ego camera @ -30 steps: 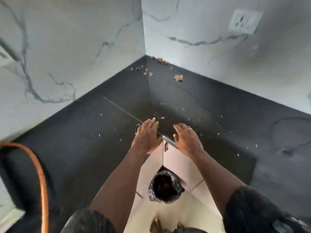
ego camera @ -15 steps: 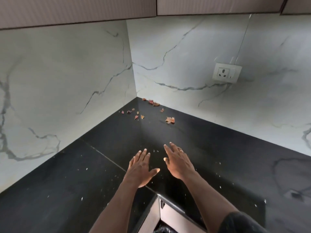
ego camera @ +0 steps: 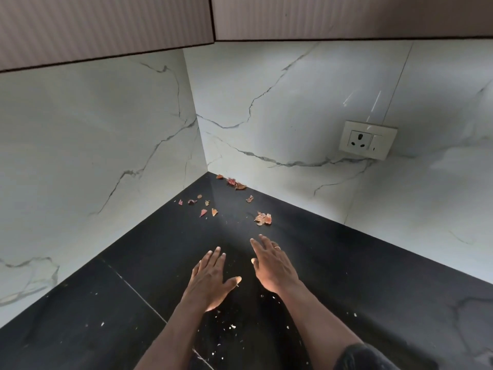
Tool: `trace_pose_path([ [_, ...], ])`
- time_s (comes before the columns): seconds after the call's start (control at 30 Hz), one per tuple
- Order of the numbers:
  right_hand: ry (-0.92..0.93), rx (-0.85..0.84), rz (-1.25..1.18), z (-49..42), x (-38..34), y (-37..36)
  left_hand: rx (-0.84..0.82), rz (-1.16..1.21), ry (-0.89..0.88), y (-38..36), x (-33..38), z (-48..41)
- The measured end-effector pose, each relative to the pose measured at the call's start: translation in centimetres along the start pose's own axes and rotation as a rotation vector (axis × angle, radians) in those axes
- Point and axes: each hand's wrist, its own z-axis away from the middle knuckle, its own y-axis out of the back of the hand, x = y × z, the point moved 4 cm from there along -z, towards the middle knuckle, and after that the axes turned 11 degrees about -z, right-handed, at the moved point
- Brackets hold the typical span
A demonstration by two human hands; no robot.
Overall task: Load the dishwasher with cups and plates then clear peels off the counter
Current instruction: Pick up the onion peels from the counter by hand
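Fingers (ego camera: pixel 216 259) straight, toward scattered peels (ego camera: pixel 264 218)

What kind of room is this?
Most likely a kitchen. A black counter runs into a corner under wall cabinets, a socket sits on the marble-look wall, and peels lie scattered on the counter.

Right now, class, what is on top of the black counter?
Reddish peels in the corner of the counter, white specks nearer. The left hand and right hand hide whatever lies beneath.
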Motion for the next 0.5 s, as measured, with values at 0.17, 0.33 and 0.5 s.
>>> trace_pose_path([
  [0.17,-0.068,0.003,0.013,-2.4,1.5,0.0,-0.029,-0.002,-0.039,-0.1,-0.6,-3.5],
  [0.33,-0.114,-0.015,0.023,-4.9,2.1,-0.7,-0.052,-0.025,-0.071,0.4,-1.9,-7.0],
  [0.5,-0.143,-0.084,0.071,-8.0,2.4,-2.3,-0.065,0.01,-0.079,0.4,-3.4,-10.3],
])
